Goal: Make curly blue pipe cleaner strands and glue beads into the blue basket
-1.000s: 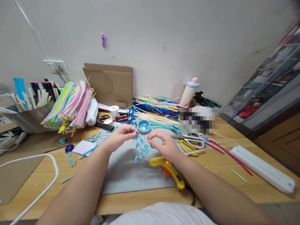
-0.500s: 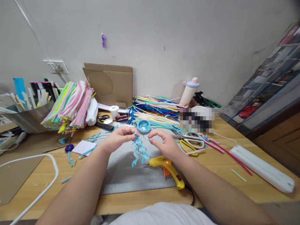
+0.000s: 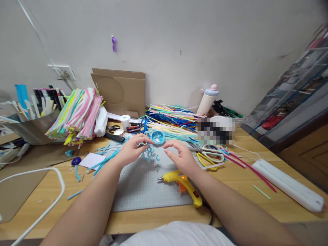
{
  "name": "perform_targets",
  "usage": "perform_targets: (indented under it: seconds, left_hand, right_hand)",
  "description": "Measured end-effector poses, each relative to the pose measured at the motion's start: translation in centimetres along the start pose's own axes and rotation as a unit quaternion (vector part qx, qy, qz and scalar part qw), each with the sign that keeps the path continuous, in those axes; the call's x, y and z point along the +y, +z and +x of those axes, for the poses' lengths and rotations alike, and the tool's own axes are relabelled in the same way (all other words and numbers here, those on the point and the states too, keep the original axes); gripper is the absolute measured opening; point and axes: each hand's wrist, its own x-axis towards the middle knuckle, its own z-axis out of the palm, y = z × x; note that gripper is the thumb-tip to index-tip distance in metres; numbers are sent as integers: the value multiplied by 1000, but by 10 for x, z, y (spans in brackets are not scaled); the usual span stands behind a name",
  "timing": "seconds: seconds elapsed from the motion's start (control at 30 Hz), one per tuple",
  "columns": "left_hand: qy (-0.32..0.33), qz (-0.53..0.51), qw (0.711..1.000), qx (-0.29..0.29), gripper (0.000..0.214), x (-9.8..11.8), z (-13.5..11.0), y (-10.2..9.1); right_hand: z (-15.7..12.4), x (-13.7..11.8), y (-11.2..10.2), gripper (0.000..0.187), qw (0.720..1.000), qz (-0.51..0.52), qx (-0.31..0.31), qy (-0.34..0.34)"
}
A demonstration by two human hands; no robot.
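Any print on the yellow glue gun (image 3: 190,189) is too small to read. Above the grey mat (image 3: 138,191), the left hand (image 3: 132,149) pinches curly blue strands (image 3: 148,152) that dangle downward, fanned out, their long axis blurred. The right hand's (image 3: 181,158) fingers curl nearby; their grip is unclear.

Smooth wood table (image 3: 230,184)
Near glue gun (image 3: 173,176): smooth plastic. Far board (image 3: 134,90): dull cardboard. Left tub (image 3: 38,129): shiny metal.

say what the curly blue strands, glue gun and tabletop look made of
Curly blue strands: perhaps pipe cleaner, matte, from their bendy curls; blur hides texture. Glue gun: likely plastic, smooth, from its even yellow shell. Tabletop: wood or laminate, low sheen, from its grain.
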Motion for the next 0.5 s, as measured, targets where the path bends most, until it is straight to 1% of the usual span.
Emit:
perform_targets:
  seconds: [0.1,0.23,0.5]
  left_hand:
    - [6,24,1000,1,18,-5,1,4]
    - [6,40,999,-5,19,-10,1,8]
    - [5,45,999,-24,23,-7,-1,7]
  right_hand:
    - [1,2,0,8,1000,0,10,9]
    - [1,4,0,8,1000,-3,9,17]
    - [2,6,0,8,1000,-6,9,16]
